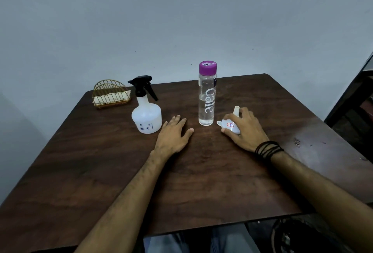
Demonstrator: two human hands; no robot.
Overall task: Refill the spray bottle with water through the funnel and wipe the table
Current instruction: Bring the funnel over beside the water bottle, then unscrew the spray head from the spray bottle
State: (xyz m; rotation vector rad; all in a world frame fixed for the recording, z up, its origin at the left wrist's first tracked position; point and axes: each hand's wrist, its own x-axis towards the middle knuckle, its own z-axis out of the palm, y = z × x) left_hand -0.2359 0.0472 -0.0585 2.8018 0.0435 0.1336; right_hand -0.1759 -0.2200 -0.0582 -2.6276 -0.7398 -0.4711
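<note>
A white spray bottle (146,118) with a black trigger head stands left of centre on the dark wooden table (181,182). A clear water bottle (206,99) with a purple cap stands to its right, holding water. A small white funnel (229,125) lies mouth down, spout up, beside the water bottle. My right hand (245,130) grips the funnel, fingers curled over it. My left hand (173,135) rests flat on the table just right of the spray bottle, fingers straight, not touching it.
A gold wire holder (110,96) with white napkins sits at the table's far left corner. A pale wall rises behind the table. Dark furniture (353,101) stands to the right. Scratches mark the table's right side (296,141).
</note>
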